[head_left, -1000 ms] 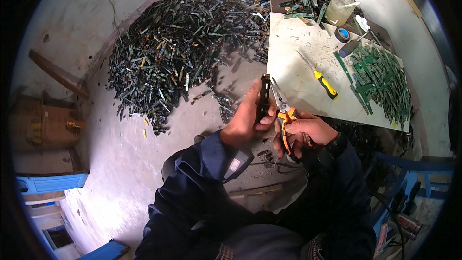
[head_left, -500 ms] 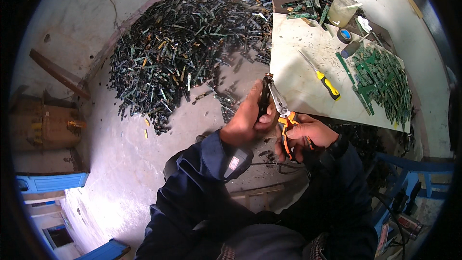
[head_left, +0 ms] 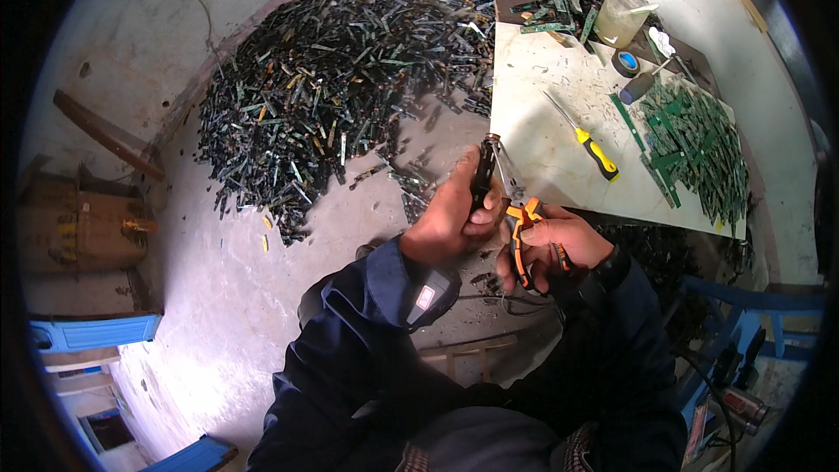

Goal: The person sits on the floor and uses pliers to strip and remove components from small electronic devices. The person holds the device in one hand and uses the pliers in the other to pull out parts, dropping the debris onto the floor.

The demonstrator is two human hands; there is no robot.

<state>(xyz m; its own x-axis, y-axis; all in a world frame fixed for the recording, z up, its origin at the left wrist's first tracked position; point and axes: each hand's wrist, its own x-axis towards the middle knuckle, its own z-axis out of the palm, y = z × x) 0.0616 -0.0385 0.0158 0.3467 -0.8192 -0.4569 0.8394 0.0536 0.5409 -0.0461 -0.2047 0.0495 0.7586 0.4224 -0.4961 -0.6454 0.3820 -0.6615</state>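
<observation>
My left hand point(head_left: 447, 217) is closed around a narrow black strip-shaped part point(head_left: 481, 177), whose upper end sticks out past my fingers. In my right hand point(head_left: 572, 243) are long-nose pliers point(head_left: 522, 232) with orange and black handles, the fingers wrapped round the grips. The metal jaws lie beside the upper part of the black strip; whether they grip it I cannot tell. To the right, a yellow and black screwdriver point(head_left: 597, 156) lies on a pale board point(head_left: 551, 127).
A large heap of dark strips point(head_left: 350, 87) covers the floor ahead. On the board are a pile of green circuit strips point(head_left: 690, 144), a tape roll point(head_left: 625, 63), a dark-handled tool point(head_left: 638, 87) and a cloudy plastic cup point(head_left: 619, 22). Blue stool frames point(head_left: 752, 301) stand at right.
The pliers have turned slightly in my right hand, and their jaws now show narrower and darker beside the black strip. My left hand has barely moved.
</observation>
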